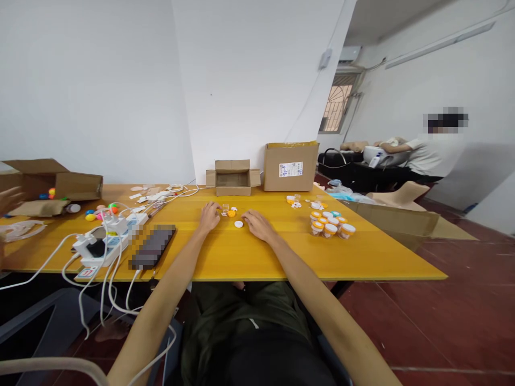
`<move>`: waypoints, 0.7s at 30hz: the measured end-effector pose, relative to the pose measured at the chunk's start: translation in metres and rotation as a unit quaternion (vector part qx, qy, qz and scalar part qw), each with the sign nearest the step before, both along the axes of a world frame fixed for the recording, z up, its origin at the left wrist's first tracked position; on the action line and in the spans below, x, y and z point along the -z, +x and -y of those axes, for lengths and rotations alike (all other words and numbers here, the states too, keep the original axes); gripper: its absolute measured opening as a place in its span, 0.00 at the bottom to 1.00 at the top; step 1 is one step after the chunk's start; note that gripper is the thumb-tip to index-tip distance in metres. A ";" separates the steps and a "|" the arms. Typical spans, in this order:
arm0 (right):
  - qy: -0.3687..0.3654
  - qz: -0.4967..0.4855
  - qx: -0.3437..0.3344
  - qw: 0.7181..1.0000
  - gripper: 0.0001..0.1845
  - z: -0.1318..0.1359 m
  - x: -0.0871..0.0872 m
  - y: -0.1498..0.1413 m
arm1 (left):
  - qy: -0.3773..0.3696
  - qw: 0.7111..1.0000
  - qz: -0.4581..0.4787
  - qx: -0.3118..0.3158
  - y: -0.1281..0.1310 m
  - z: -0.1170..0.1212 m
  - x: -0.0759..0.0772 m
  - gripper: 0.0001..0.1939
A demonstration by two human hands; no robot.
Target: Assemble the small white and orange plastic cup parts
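Observation:
My left hand (210, 216) rests over the yellow table, fingers stretched toward a small clear cup (226, 207). It seems to hold nothing. My right hand (259, 225) lies on the other side, its fingers loosely bent and apart, with nothing visible in it. Between the two hands sit a round white lid (238, 224), closest to my right fingertips, and a small orange piece (231, 213). Little white pieces with coloured marks (234, 208) lie just behind the orange one. Details of these small pieces are too fine to make out.
Several small jars with orange, white and teal lids (330, 229) are grouped at right. An open small box (233, 181) and a taller carton (290, 169) stand behind. Left are a phone (153, 247), a power strip (129, 236) with cables and another person's hand (10, 199).

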State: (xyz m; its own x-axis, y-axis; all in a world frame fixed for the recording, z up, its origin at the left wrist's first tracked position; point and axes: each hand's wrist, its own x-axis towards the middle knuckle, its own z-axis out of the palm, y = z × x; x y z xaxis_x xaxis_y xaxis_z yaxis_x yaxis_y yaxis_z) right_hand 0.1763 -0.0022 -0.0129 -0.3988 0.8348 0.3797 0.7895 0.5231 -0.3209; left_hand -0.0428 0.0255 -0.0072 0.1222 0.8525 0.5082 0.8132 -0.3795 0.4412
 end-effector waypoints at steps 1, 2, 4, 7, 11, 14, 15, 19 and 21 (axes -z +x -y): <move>0.005 0.004 -0.005 1.000 0.15 0.000 0.001 0.000 | -0.005 1.000 -0.010 0.001 0.001 0.000 0.001 0.18; 0.010 0.009 -0.008 1.000 0.16 0.000 0.001 0.000 | -0.012 1.000 -0.019 0.003 0.001 0.001 0.002 0.18; 0.016 0.015 -0.011 1.000 0.17 0.000 0.002 -0.001 | -0.023 0.999 -0.036 0.007 0.003 0.001 0.003 0.17; 0.024 0.019 -0.014 0.999 0.20 0.000 0.004 -0.002 | -0.026 0.998 -0.052 0.013 0.003 0.001 0.006 0.16; 0.019 0.018 -0.020 0.999 0.23 -0.001 0.003 -0.004 | -0.026 0.998 -0.051 0.023 0.001 -0.001 0.009 0.14; 0.011 0.028 -0.020 0.999 0.24 -0.004 0.002 -0.005 | -0.031 0.998 -0.046 0.030 0.001 -0.002 0.009 0.13; 0.010 0.032 -0.019 0.999 0.25 -0.005 0.002 -0.006 | -0.033 0.998 -0.042 0.031 0.001 -0.002 0.009 0.13; 0.022 0.046 -0.019 0.999 0.26 -0.012 0.004 -0.010 | -0.038 0.998 -0.033 0.034 0.002 -0.001 0.009 0.11; 0.027 0.051 -0.014 0.998 0.26 -0.016 0.006 -0.013 | -0.035 0.998 -0.035 0.038 0.001 -0.002 0.009 0.11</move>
